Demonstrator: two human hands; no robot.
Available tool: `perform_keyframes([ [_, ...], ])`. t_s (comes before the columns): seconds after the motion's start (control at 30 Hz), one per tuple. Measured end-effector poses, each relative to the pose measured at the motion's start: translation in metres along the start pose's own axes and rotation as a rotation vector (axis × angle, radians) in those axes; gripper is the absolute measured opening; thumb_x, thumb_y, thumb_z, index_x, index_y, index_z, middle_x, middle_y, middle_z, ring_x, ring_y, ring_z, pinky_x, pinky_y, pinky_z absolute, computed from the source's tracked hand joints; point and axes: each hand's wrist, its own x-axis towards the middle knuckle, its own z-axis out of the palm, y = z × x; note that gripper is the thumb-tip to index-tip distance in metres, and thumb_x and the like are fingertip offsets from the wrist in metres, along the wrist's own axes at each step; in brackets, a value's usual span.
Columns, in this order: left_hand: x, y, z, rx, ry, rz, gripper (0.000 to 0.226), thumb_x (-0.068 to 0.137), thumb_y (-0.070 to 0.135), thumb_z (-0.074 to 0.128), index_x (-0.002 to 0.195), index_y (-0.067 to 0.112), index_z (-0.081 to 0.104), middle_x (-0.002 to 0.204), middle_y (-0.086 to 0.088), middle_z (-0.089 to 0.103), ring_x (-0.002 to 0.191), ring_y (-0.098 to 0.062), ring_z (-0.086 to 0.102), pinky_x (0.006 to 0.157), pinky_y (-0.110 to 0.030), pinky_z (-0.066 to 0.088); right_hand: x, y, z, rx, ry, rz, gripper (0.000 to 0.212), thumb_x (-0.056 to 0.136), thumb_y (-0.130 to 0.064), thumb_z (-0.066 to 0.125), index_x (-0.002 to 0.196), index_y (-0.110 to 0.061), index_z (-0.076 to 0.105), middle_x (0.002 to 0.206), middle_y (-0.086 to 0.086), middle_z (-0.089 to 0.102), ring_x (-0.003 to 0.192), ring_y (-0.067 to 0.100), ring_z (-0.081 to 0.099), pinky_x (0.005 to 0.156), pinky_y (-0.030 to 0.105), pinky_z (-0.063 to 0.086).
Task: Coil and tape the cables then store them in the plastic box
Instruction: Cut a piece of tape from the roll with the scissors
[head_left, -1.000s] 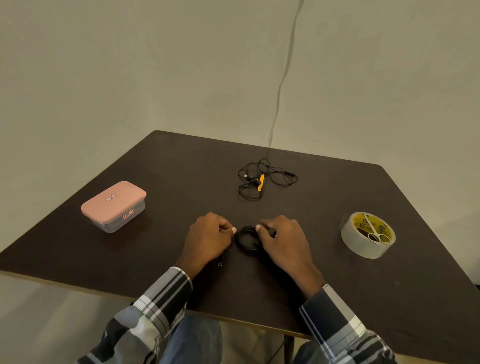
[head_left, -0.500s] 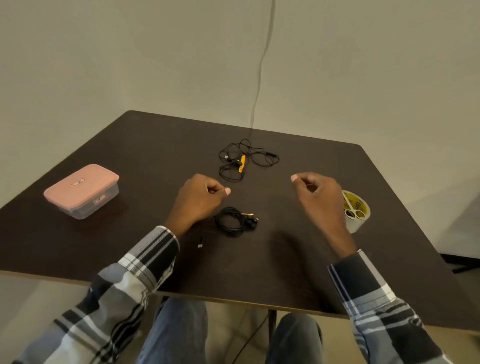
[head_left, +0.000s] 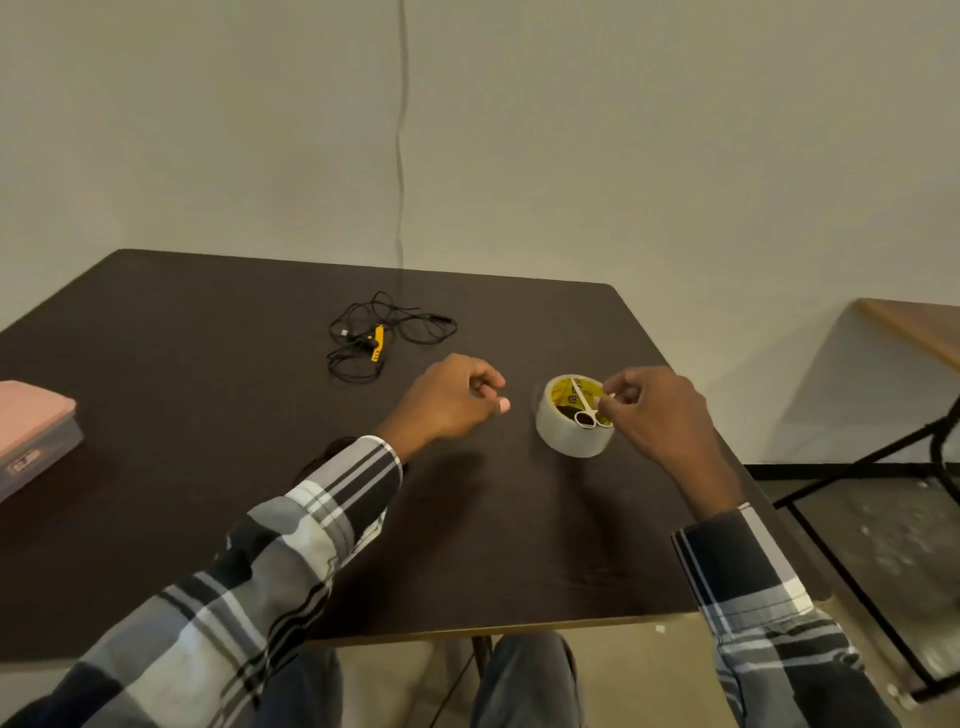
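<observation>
Hands over the dark tabletop in the head view, both reaching out from plaid sleeves. Right hand is at the roll of clear tape, fingers curled in at the roll's top edge, right where a small pair of white scissors lies across the yellow core; whether those fingers pinch the scissors or only touch the roll, I cannot tell. Left hand hovers just beside the roll on its left, fingers curled loosely, holding nothing, thumb tip pointing at the tape. Up the tabletop, well apart from both hands, a loose black cable sprawls in untidy loops with a yellow tag on it, uncoiled. Plastic box sits at the far left edge, pink lid on, partly cut off by the frame. A dark shape peeks out from behind the left sleeve; too hidden to name. Beyond the tabletop's right side stands a black metal frame.
</observation>
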Motion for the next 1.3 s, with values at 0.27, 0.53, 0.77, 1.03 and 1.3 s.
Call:
perform_keyframes([
  [0.27, 0.046, 0.007, 0.051, -0.247, -0.150, -0.082, 0.065, 0.086, 0.007, 0.072, 0.143, 0.013, 0.042, 0.139, -0.006, 0.052, 0.127, -0.023, 0.052, 0.105, -0.037, 0.046, 0.001, -0.002, 0.012, -0.129, -0.065, 0.014, 0.038, 0.087, -0.047, 0.072, 0.117, -0.024, 0.067, 0.107, -0.001, 0.071, 0.087, 0.015, 0.064, 0.069, 0.028, 0.053],
  [0.53, 0.055, -0.005, 0.066, -0.320, -0.049, 0.010, 0.030, 0.089, -0.001, 0.064, 0.118, 0.006, 0.065, 0.112, -0.009, 0.070, 0.102, -0.019, 0.067, 0.087, -0.026, 0.054, 0.008, -0.001, 0.016, -0.100, -0.106, 0.006, 0.036, 0.085, -0.044, 0.074, 0.113, -0.022, 0.069, 0.110, 0.002, 0.071, 0.091, 0.019, 0.067, 0.079, 0.037, 0.059],
  [0.77, 0.061, -0.008, 0.071, -0.265, 0.086, 0.004, 0.011, 0.087, 0.009, 0.071, 0.096, 0.014, 0.073, 0.092, -0.002, 0.074, 0.088, -0.015, 0.070, 0.081, -0.030, 0.058, 0.021, -0.004, 0.016, -0.029, -0.149, 0.056, 0.026, 0.081, -0.032, 0.080, 0.104, -0.021, 0.073, 0.117, 0.002, 0.069, 0.088, 0.017, 0.066, 0.077, 0.034, 0.058],
  [1.03, 0.057, -0.010, 0.057, -0.188, 0.096, 0.021, 0.008, 0.090, 0.016, 0.069, 0.094, 0.016, 0.075, 0.082, 0.000, 0.073, 0.073, -0.010, 0.064, 0.069, -0.027, 0.053, 0.011, 0.003, 0.020, 0.511, -0.128, 0.068, 0.024, 0.074, -0.015, 0.086, 0.095, -0.012, 0.075, 0.080, 0.004, 0.072, 0.072, 0.013, 0.065, 0.065, 0.027, 0.052],
  [1.3, 0.049, 0.002, 0.022, -0.049, 0.121, 0.155, 0.006, 0.089, 0.019, 0.070, 0.089, 0.023, 0.074, 0.086, 0.008, 0.071, 0.082, -0.007, 0.065, 0.076, -0.029, 0.053, -0.003, -0.013, 0.041, 0.252, -0.158, -0.066, 0.024, 0.072, -0.036, 0.086, 0.088, -0.026, 0.073, 0.086, -0.010, 0.071, 0.080, 0.009, 0.066, 0.075, 0.034, 0.058],
])
